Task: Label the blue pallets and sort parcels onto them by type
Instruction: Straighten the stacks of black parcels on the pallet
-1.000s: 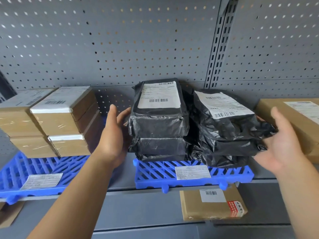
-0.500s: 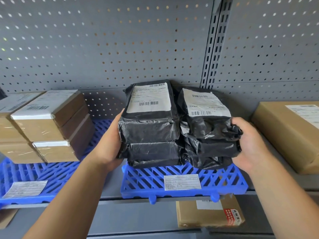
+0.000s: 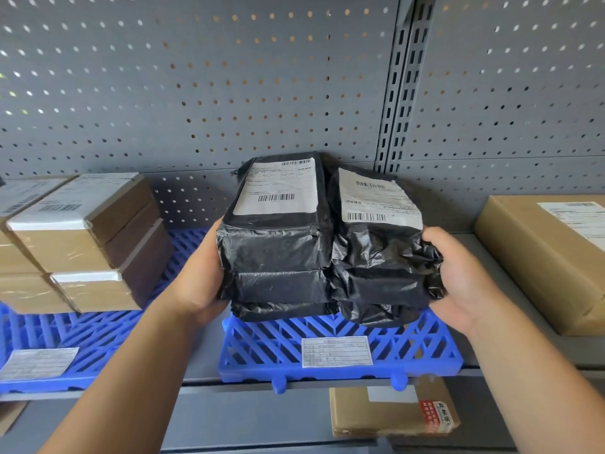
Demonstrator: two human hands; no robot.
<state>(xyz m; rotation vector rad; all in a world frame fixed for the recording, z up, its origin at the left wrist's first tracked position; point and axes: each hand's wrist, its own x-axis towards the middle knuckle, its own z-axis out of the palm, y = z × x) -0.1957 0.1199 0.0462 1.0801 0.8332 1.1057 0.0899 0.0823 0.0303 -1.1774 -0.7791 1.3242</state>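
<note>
On centre blue pallet (image 3: pixel 262 350), mid-shelf: two stacks of black parcels, side by side, touching. Left hand (image 3: pixel 196 286) presses flat against left stack (image 3: pixel 275 253) (fingertips hidden). Right hand (image 3: pixel 458 283) curls round crumpled end of right stack (image 3: pixel 376 267). Paper label (image 3: pixel 337 351) on pallet front.

Grey shelf (image 3: pixel 530 352) under blue pallets (image 3: pixel 340 355)

grey pegboard panel (image 3: pixel 196 77), slotted upright (image 3: pixel 402 93), shelf (image 3: pixel 203 358)

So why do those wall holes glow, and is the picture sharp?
Head view: the pegboard holes look lit from behind; the black parcels show soft sheen, no glare; the pallet label is too blurred to read; the wide lens bends the edges.
</note>
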